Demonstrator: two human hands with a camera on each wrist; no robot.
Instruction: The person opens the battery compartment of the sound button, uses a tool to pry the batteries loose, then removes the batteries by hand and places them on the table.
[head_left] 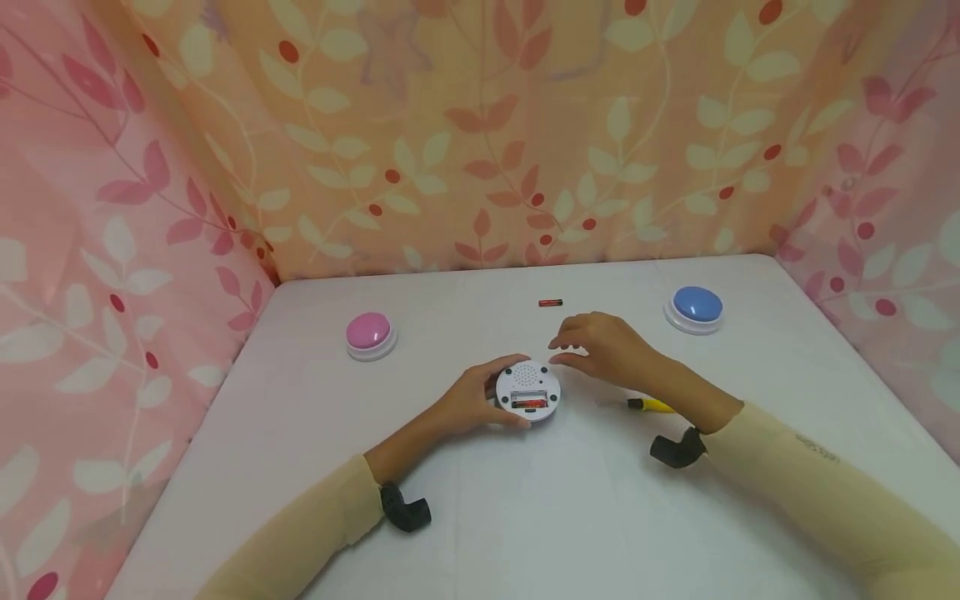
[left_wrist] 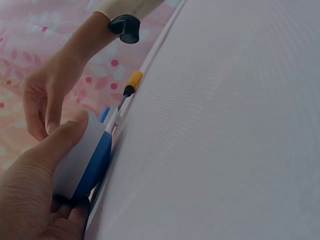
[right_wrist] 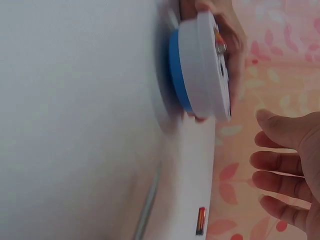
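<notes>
My left hand (head_left: pixel 476 398) grips a round white push button (head_left: pixel 525 375) by its sides, with its underside facing up. Its blue face (left_wrist: pixel 98 165) points down in the left wrist view. A battery compartment gapes in the underside, and one red battery (head_left: pixel 531 404) lies in it along the near side. My right hand (head_left: pixel 603 346) hovers just right of the button, fingers loosely bent and nothing between them. Beneath my right forearm a screwdriver (head_left: pixel 651 405) with a yellow handle lies on the table; its metal shaft (right_wrist: pixel 148 207) crosses the right wrist view.
Beyond the hands, another red battery (head_left: pixel 551 302) lies on the white table (head_left: pixel 450 500). A pink push button (head_left: pixel 368 331) sits at the back left, a blue one (head_left: pixel 697 305) at the back right. Patterned curtains (head_left: pixel 480 125) enclose the back and sides.
</notes>
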